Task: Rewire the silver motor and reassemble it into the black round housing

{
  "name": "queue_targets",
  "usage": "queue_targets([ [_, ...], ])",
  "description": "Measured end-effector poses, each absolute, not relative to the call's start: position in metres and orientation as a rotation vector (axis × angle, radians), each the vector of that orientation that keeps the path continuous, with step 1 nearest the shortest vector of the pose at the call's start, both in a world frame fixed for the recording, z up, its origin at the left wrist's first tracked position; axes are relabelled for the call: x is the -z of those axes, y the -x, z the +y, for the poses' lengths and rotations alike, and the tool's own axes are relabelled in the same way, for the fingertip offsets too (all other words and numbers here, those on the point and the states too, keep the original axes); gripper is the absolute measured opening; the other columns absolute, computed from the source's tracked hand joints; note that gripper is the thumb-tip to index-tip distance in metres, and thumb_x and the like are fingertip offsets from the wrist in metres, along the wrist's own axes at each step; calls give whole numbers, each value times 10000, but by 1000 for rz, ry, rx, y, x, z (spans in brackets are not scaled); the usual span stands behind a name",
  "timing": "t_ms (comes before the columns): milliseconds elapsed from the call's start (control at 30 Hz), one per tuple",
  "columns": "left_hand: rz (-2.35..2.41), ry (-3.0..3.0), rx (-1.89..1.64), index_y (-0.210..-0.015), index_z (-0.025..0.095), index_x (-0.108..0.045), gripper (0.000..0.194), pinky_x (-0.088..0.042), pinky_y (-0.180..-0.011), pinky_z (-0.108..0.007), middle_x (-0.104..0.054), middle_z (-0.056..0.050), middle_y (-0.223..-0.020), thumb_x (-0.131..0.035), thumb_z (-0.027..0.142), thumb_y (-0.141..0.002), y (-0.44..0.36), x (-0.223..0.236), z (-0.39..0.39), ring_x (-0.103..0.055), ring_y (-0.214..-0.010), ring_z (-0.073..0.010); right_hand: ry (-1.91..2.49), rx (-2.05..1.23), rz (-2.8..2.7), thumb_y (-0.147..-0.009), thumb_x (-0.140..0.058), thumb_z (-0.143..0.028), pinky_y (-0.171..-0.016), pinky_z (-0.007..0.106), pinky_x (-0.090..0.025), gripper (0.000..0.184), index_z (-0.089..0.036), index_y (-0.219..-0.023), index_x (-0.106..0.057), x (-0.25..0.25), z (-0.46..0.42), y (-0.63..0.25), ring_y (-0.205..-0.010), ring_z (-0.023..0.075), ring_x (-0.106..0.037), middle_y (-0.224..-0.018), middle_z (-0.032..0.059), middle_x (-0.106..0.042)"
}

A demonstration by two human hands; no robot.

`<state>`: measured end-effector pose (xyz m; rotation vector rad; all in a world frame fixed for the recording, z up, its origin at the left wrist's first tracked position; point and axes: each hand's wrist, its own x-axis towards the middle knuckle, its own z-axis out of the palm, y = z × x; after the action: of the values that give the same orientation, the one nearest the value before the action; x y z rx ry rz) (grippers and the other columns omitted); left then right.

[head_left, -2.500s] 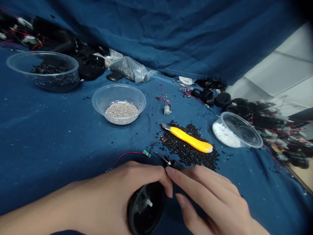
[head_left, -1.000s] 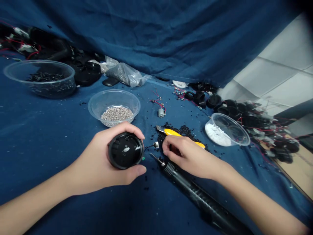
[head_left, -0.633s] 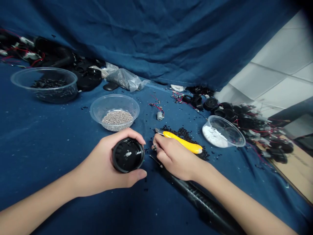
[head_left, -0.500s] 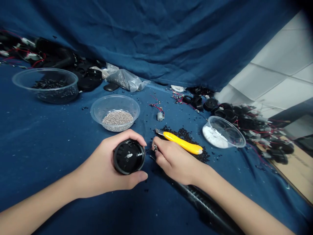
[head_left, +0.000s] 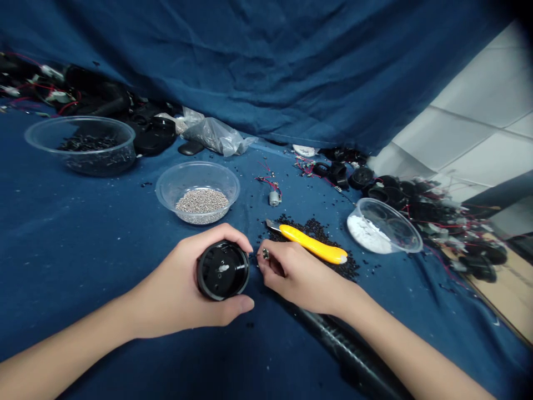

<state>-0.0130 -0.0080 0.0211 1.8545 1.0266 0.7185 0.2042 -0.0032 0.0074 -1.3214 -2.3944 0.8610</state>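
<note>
My left hand is wrapped round a round black plastic housing, its open face turned up with a small white piece at the centre. My right hand sits just right of it, fingers pinched on a small silver metal part close to the housing's rim. A black electric screwdriver lies on the blue cloth under my right wrist. Beyond my right hand a yellow utility knife rests on a heap of black pellets.
A clear bowl of small silver screws stands beyond the housing. A bowl of dark parts is at far left, a tub with white bits at right. A small motor with wires, a plastic bag and piles of black parts lie behind.
My left hand lifted the housing from the near edge and turned its open face up. My right hand left the screwdriver, reached to the pellets, and brought a small silver part to the housing.
</note>
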Motion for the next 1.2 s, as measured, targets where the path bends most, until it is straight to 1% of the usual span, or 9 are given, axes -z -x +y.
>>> queue_targets([
  [100, 1032, -1858, -711, -999, 229, -556, 403, -449, -559, -221, -662, 3, -899, -755, 201, -649, 13, -21, -7, -631, -809, -188, 1332, -876, -2337, -779, -517, -42, -526, 195, -309, 147, -189, -783, -503, -7, -3, -203, -558, 75, -421, -633, -76, -477],
  [200, 991, -1883, -694, -1006, 228, -551, 404, -456, -559, -224, -667, -5, -906, -756, 214, -658, 15, -20, -4, -639, -817, -197, 1340, -912, -2269, -763, -518, -23, -534, 185, -330, 160, -180, -776, -542, -7, -1, -202, -572, 75, -433, -638, -72, -495],
  [300, 953, -1916, -669, -1014, 226, -545, 404, -466, -563, -231, -666, -10, -903, -758, 241, -671, 17, -19, -1, -640, -802, -198, 1321, -979, -2211, -786, -509, -30, -562, 188, -360, 158, -172, -792, -579, -6, 0, -201, -605, 83, -460, -671, -56, -530],
  [433, 958, -1922, -662, -1018, 226, -544, 406, -464, -564, -230, -663, -11, -907, -754, 243, -671, 17, -20, -1, -637, -800, -197, 1315, -1076, -2157, -818, -509, -66, -569, 198, -372, 138, -168, -822, -602, -3, 0, -202, -620, 93, -462, -682, -48, -538],
  [600, 964, -1893, -685, -999, 230, -553, 391, -476, -587, -231, -658, 11, -881, -754, 229, -664, 15, -20, -2, -627, -766, -175, 1322, -1174, -2090, -815, -496, -56, -567, 202, -375, 167, -162, -866, -614, 0, 0, -202, -623, 96, -483, -723, -36, -575],
  [833, 952, -1956, -664, -1006, 225, -555, 389, -486, -595, -230, -662, 8, -882, -756, 236, -674, 16, -18, 1, -643, -773, -179, 1310, -1159, -2071, -857, -457, -60, -658, 229, -422, 216, -161, -901, -644, 1, 2, -203, -724, 123, -556, -825, 3, -655],
  [933, 965, -1957, -657, -1012, 222, -554, 388, -490, -601, -234, -662, 4, -886, -752, 236, -679, 15, -18, 1, -643, -776, -180, 1305, -1172, -2047, -860, -472, -68, -638, 222, -417, 203, -157, -905, -648, 1, 2, -204, -695, 114, -543, -814, 1, -648],
  [1100, 965, -1957, -648, -1014, 222, -548, 391, -488, -593, -232, -663, 1, -884, -749, 242, -679, 16, -19, 0, -643, -772, -182, 1327, -1189, -2007, -863, -535, -110, -544, 194, -349, 136, -154, -884, -662, 0, 2, -202, -585, 87, -465, -673, -37, -566],
  [1200, 958, -1959, -647, -1013, 226, -546, 391, -487, -592, -230, -658, 7, -871, -750, 242, -680, 16, -18, 1, -635, -752, -174, 1315, -1173, -2015, -875, -543, -124, -544, 192, -346, 133, -154, -885, -672, 0, 2, -202, -583, 84, -471, -683, -33, -582],
])
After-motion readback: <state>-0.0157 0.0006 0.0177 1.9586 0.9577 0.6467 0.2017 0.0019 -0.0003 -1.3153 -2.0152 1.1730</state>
